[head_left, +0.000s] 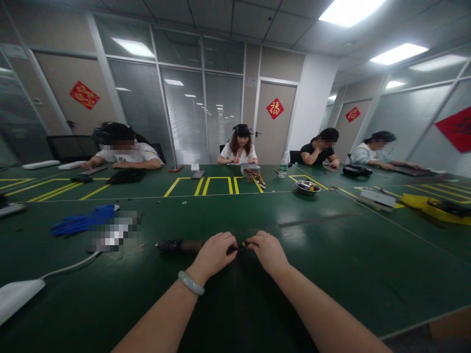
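A long dark cylindrical tool [187, 246] lies across the green table, its narrow metal tip pointing left. My left hand [218, 250], with a pale bangle [191, 283] on the wrist, is closed around its right end. Opposite, my right hand [268, 251] has its fingers pinched together at a small dark piece [242, 246] with a brass-coloured spot, between the two hands. Whether this piece is joined to the tool I cannot tell, as my fingers hide much of it.
Blue gloves [85, 220] and a blurred-out flat object [116, 235] on a white cable lie left, near a white power strip [20, 296]. Ahead stand a metal bowl [307, 188] and a water bottle [283, 165]. Several people sit along the table's far side [206, 201].
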Demonstrator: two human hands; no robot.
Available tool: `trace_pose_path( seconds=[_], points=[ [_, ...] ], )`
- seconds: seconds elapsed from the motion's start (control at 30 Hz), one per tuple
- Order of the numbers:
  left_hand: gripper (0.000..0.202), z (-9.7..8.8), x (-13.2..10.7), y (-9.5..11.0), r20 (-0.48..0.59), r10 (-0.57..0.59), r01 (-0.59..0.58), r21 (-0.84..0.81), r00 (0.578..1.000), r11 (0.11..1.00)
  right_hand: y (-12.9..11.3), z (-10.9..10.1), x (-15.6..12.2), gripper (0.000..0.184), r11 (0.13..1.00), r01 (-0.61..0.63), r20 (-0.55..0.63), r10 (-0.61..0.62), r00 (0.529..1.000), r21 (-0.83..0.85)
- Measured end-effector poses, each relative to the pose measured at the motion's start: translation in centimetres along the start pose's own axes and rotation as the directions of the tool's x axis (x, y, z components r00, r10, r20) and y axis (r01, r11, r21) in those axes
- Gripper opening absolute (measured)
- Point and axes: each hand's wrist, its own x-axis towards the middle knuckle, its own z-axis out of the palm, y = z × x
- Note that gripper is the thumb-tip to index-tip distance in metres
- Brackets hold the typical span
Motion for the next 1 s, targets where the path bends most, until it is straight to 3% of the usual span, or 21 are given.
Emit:
trace_pose_path(
  seconds=[0.37,1.0],
  points=[
    [0.006,0.1,0.2,0.2,0.011,0.026,-0.026,-0.006,1.0,1.0,-0.4,0.7,-0.3,0.015,0.991,0.122,0.063,-0.118,0.991,-0.06],
    [0.006,-0.2,0.2,0.3,0.036,0.007,-0.006,-0.023,0.999,1.0,-0.5,0.9,-0.4,0.012,0.997,0.052,0.037,-0.055,0.998,0.057]
  ],
)
